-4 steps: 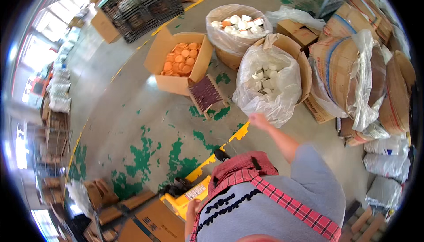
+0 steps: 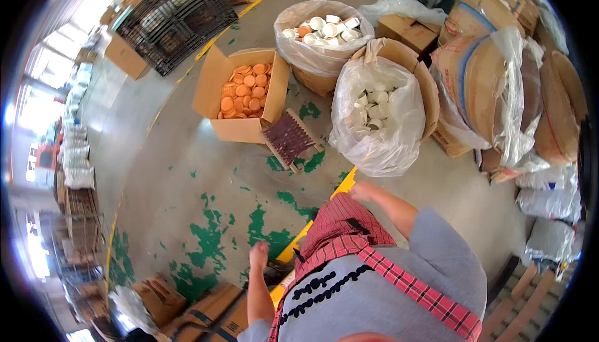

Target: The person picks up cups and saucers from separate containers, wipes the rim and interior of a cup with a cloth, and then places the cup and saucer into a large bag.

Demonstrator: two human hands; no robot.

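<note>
A: Where are the hands?

B: The right hand (image 2: 360, 191) reaches toward the foot of the clear plastic bag of white caps (image 2: 377, 114), just short of it, touching nothing; whether its fingers are spread I cannot tell. The left hand (image 2: 258, 254) hangs empty, loosely curled, well apart from the bag, over the green-patched floor (image 2: 206, 242).

A: How would that bag handle?

B: Likely soft, slippery film, light caps that shift; best gathered at the rolled rim, inside its brown carton (image 2: 417, 70).

A: Other packages?

B: Left of the bag, an open carton of orange lids (image 2: 242, 91) with a dark ribbed tray (image 2: 289, 137) leaning on it; behind, a second bag of white cups (image 2: 323, 30); right, large wrapped cardboard drums (image 2: 493, 86).
</note>
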